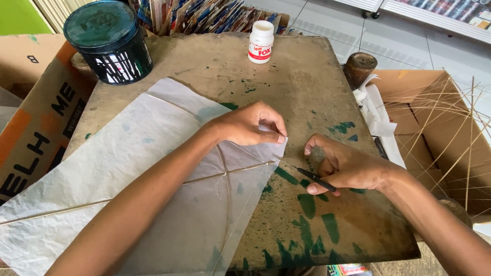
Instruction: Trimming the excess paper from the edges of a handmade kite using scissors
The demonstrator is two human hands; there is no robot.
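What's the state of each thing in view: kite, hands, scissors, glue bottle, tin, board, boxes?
Paper kite: flat on the board, sticks attached, corner pinched.
Left hand: pinching the kite's corner.
Right hand: closed on the scissors.
Scissors: held, tip at the kite edge; blades too small to tell.
Glue bottle: upright, capped.
Dark tin: upright, lid on.
Wooden board: green-stained.
Cardboard box: open, thin sticks inside.

Paint-stained board [317, 87] under kite [128, 168], can [110, 41], bottle [261, 42]
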